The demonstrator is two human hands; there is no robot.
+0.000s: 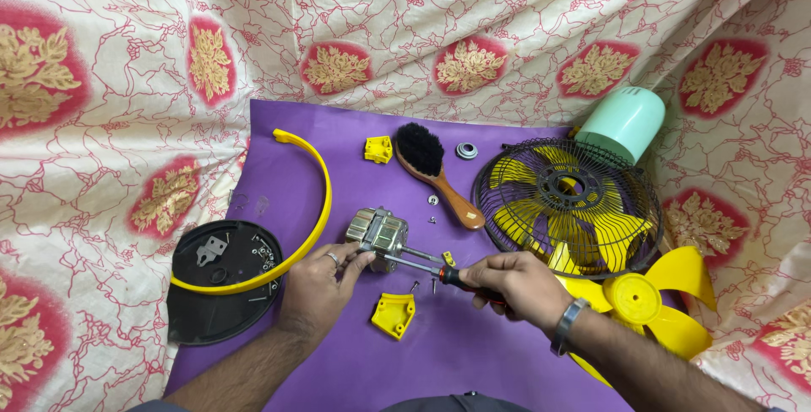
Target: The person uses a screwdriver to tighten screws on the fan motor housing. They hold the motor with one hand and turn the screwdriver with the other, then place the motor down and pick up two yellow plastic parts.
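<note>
On the purple mat (473,353), the motor (378,237) is gripped by left fingers (351,261); the screwdriver (439,272) is clasped by right fingers (473,277); screws seemingly remain.

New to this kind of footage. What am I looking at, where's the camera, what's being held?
There is one picture, taken by a camera worn on a person's head, looking down at their own two bare hands. No robot is involved.

The left hand steadies a small metal electric motor. The right hand holds a screwdriver with its tip at the motor.

They work on a purple mat laid over patterned cloth. Around them lie a curved yellow band, a black round base, a brush, a black wire fan guard with a yellow blade under it, a loose yellow fan blade, a mint green housing, a yellow bracket and loose screws.
</note>
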